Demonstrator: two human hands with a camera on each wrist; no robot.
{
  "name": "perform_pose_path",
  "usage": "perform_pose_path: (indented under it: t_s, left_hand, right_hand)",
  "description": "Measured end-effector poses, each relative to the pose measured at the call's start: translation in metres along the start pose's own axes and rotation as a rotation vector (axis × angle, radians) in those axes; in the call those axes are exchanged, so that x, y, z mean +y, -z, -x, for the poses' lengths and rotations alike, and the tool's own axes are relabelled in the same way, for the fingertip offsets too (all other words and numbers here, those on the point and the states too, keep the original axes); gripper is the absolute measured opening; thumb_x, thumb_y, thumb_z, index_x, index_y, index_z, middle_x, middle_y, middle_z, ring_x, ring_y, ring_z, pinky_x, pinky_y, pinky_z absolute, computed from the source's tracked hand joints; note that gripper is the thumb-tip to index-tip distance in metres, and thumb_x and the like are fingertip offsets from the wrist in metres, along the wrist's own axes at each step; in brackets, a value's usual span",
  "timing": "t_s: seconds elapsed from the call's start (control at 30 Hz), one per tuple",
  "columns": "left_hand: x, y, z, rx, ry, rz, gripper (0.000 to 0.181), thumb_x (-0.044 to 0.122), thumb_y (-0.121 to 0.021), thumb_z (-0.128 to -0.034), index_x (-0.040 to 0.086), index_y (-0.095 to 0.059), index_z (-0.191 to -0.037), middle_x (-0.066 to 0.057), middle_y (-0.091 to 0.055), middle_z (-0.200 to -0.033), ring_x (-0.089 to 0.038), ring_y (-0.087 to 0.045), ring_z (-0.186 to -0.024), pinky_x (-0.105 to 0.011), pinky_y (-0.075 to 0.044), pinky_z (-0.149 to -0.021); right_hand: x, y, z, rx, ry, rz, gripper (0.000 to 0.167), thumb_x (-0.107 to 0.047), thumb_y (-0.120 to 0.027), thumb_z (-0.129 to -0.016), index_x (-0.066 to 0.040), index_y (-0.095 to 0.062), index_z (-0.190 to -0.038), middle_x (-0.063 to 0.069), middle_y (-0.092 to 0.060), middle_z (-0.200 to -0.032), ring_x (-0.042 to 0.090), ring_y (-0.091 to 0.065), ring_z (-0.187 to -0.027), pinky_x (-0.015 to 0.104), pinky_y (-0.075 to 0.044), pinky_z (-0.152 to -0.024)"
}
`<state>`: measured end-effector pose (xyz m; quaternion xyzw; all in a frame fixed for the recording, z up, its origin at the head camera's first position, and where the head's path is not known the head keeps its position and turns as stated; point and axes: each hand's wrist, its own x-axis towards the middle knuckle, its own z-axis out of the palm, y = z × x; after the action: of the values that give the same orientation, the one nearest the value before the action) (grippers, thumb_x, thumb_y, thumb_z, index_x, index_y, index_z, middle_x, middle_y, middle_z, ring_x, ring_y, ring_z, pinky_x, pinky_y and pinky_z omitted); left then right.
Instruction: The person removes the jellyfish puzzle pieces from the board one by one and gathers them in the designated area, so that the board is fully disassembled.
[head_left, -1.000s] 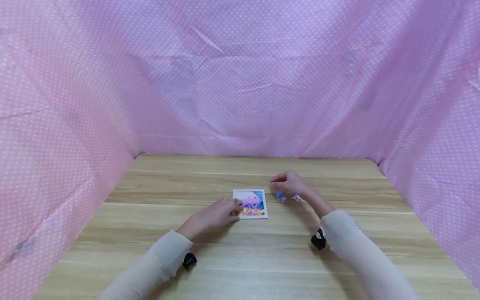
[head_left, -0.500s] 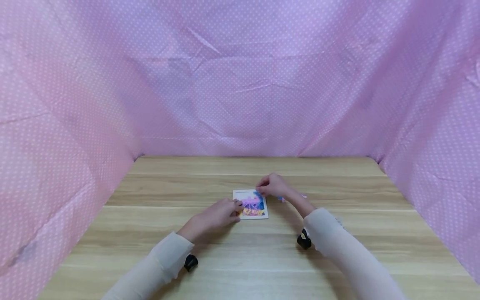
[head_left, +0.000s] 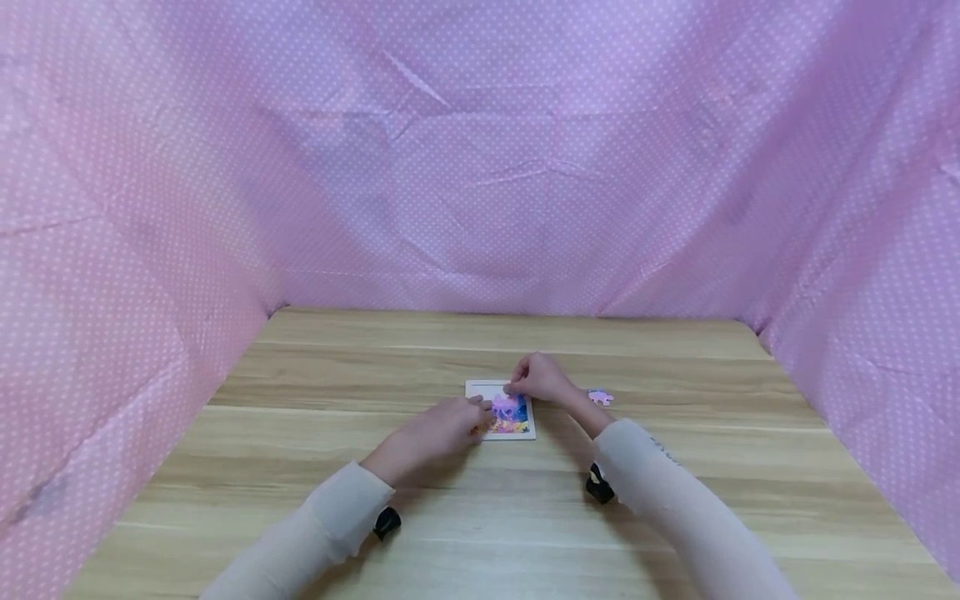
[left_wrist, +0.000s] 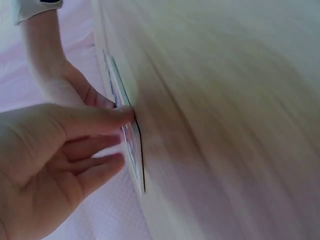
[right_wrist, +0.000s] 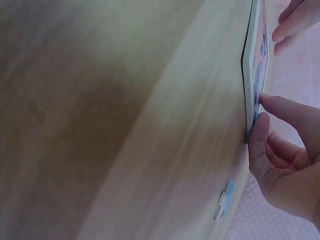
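A small jigsaw puzzle board (head_left: 498,435) with a pale frame and a pink, blue and yellow picture lies on the table. My left hand (head_left: 442,429) holds it at the left side; in the left wrist view the thumb (left_wrist: 122,116) touches the edge and the fingers reach over the picture. At the board's upper right, my right hand (head_left: 546,379) pinches what looks like a puzzle piece, mostly hidden by the fingertips. In the right wrist view, the thumb and index finger (right_wrist: 280,106) meet the board's surface near its end. Part of the picture area at the top is white.
To the right of the right hand, a loose pink and blue puzzle piece (head_left: 600,397) lies on the wooden table (head_left: 360,350). Pink dotted cloth (head_left: 480,183) hangs behind the table and along both sides.
My right hand has come left from beside the loose pieces to the board's upper right corner. The left hand stays at the board, its fingers shifting slightly right.
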<state>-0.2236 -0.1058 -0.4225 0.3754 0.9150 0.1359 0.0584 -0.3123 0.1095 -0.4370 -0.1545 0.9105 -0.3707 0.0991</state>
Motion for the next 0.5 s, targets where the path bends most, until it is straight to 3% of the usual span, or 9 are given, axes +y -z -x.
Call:
perform_pose_path:
  t_s: [0.2, 0.33, 0.5]
  left_hand:
    - [0.008, -0.005, -0.013, -0.092, 0.001, 0.043, 0.043, 0.013, -0.052, -0.1051, 0.014, -0.054, -0.148, -0.004, -0.047, -0.158, -0.020, -0.041, -0.148, -0.040, -0.037, -0.119]
    - [0.007, -0.009, -0.019, -0.072, -0.045, 0.026, 0.040, 0.020, -0.056, -0.1052, 0.012, -0.057, -0.145, -0.004, -0.048, -0.158, -0.019, -0.044, -0.146, -0.039, -0.038, -0.118]
    - [0.005, -0.010, -0.018, -0.050, -0.097, 0.031, 0.036, 0.016, -0.053, -0.1067, 0.010, -0.060, -0.141, -0.007, -0.049, -0.156, -0.021, -0.048, -0.142, -0.040, -0.039, -0.118]
  right_hand:
    - [-0.001, 0.000, 0.001, 0.023, 0.002, 0.018, 0.019, -0.016, -0.082, -0.085, -0.002, -0.071, -0.077, -0.007, -0.056, -0.059, 0.004, -0.047, -0.053, 0.017, -0.037, -0.053]
    - [0.001, -0.002, 0.000, 0.016, -0.023, 0.026, 0.020, -0.019, -0.082, -0.085, -0.002, -0.072, -0.078, -0.007, -0.056, -0.060, 0.004, -0.047, -0.054, 0.017, -0.037, -0.053]
    - [0.001, -0.003, -0.003, 0.015, -0.051, 0.008, 0.017, -0.017, -0.081, -0.083, -0.003, -0.073, -0.078, -0.007, -0.056, -0.060, 0.005, -0.047, -0.054, 0.017, -0.037, -0.052]
